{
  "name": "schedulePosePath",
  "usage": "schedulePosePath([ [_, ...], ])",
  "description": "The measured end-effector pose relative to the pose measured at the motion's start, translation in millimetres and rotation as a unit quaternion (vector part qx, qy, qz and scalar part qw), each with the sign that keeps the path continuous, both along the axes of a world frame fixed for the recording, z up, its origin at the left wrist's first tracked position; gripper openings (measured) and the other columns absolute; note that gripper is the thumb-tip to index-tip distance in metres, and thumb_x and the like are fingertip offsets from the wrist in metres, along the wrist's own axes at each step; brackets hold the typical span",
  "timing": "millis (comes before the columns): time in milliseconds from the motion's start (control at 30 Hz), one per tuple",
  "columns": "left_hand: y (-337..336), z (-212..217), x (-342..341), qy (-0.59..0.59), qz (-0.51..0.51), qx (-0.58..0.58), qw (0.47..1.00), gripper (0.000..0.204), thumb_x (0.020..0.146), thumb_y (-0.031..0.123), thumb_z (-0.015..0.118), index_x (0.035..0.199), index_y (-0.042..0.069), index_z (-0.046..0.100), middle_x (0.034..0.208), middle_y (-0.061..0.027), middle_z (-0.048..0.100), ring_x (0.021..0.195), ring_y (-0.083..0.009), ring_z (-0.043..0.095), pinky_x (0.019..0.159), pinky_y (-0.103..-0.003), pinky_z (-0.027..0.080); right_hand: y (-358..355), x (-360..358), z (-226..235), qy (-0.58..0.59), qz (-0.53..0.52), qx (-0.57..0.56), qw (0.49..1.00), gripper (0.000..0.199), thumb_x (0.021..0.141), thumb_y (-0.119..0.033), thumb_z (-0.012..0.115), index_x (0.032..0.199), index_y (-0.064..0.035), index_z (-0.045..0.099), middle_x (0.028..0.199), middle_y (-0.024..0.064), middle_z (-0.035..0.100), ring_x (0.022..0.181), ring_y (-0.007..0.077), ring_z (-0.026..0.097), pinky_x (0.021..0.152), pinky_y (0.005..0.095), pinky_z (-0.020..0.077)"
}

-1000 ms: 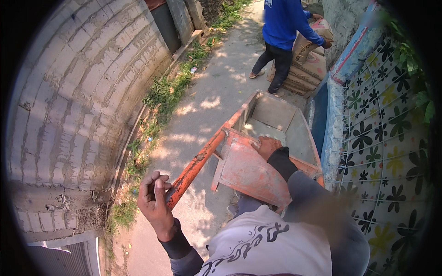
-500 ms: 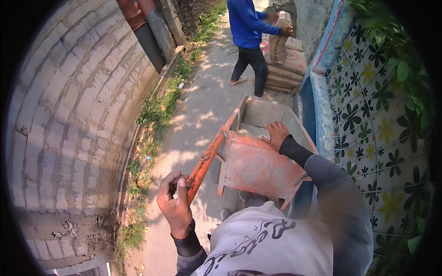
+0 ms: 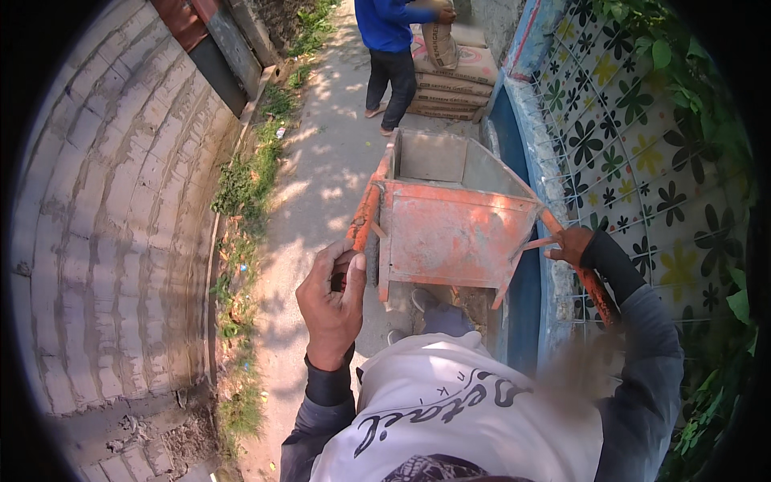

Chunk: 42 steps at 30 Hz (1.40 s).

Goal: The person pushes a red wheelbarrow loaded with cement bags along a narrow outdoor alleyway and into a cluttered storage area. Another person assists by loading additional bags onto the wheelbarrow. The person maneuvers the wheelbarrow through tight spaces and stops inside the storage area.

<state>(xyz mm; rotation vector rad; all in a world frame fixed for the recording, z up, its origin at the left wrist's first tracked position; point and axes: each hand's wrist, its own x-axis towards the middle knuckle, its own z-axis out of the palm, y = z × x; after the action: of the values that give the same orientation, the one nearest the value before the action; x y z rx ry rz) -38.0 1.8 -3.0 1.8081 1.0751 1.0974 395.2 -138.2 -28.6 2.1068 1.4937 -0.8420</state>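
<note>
An orange, paint-worn metal wheelbarrow stands in front of me, the grey inside of its tray showing. My left hand is closed round the near end of its left handle. On the other side, my right hand grips the right handle partway along, close to the tray. The free end of that handle runs back under my right forearm. My fingers on the far side of the handles are partly hidden.
Ahead, a person in a blue top holds an upright brown cement bag on stacked bags. A block wall and weeds line the left. A blue-edged wall with flower-patterned covering lies close on the right.
My right hand has left the tray's rim and taken hold of the right handle. My left hand has closed round the left handle. The wheelbarrow now sits more squarely before me.
</note>
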Motion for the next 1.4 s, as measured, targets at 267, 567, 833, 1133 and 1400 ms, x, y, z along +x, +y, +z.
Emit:
schedulePosePath([
  [267,2.2,-12.1,-5.7,-0.022,-0.011,-0.035,0.999,0.017,0.095,0.009,0.064,0.108,-0.001,0.065,0.068,-0.0046,0.064,0.062,-0.0069,0.060,0.057,-0.022,0.046,-101.4,-31.2,29.2,-0.031,-0.207,0.113,0.971,0.059,0.086,-0.033,0.068,0.126,0.0044,0.047,0.101,0.0282,0.066,0.096,0.0422,0.064,0.086,0.0474,0.0505],
  [567,-1.3,-13.9,-2.0,-0.048,0.028,-0.028,0.998,0.013,0.096,0.009,0.062,0.103,-0.002,0.065,0.074,-0.0061,0.066,0.063,-0.0082,0.062,0.057,-0.023,0.047,-105.6,-26.2,9.9,-0.082,-0.220,0.127,0.964,0.061,0.086,-0.025,0.067,0.133,0.0055,0.043,0.100,0.0302,0.065,0.097,0.0440,0.064,0.085,0.0483,0.0504],
  [833,-2.6,-13.0,4.5,-0.046,0.060,-0.022,0.997,0.016,0.097,0.012,0.058,0.098,-0.003,0.064,0.068,-0.0029,0.060,0.057,-0.0056,0.053,0.054,-0.020,0.040,-104.7,-26.6,11.5,-0.066,-0.233,0.135,0.961,0.062,0.086,-0.025,0.068,0.134,0.0049,0.043,0.100,0.0291,0.066,0.098,0.0437,0.064,0.086,0.0479,0.0502],
  [1133,-3.5,-6.6,8.0,-0.074,0.050,-0.022,0.996,0.014,0.099,0.012,0.058,0.101,-0.001,0.063,0.063,-0.0029,0.061,0.053,-0.0032,0.049,0.051,-0.019,0.036,-102.4,-32.9,17.9,-0.066,-0.239,0.135,0.959,0.055,0.086,-0.024,0.068,0.129,0.0035,0.047,0.102,0.0275,0.066,0.099,0.0421,0.064,0.086,0.0473,0.0500],
  [1400,-3.7,-14.2,8.6,-0.116,0.055,-0.024,0.991,0.014,0.099,0.009,0.058,0.102,-0.004,0.062,0.078,-0.0065,0.063,0.061,-0.0072,0.058,0.056,-0.020,0.047,-107.4,-21.9,9.5,-0.069,-0.214,0.156,0.962,0.043,0.086,-0.027,0.068,0.113,0.0020,0.051,0.097,0.0240,0.065,0.094,0.0415,0.064,0.083,0.0481,0.0501],
])
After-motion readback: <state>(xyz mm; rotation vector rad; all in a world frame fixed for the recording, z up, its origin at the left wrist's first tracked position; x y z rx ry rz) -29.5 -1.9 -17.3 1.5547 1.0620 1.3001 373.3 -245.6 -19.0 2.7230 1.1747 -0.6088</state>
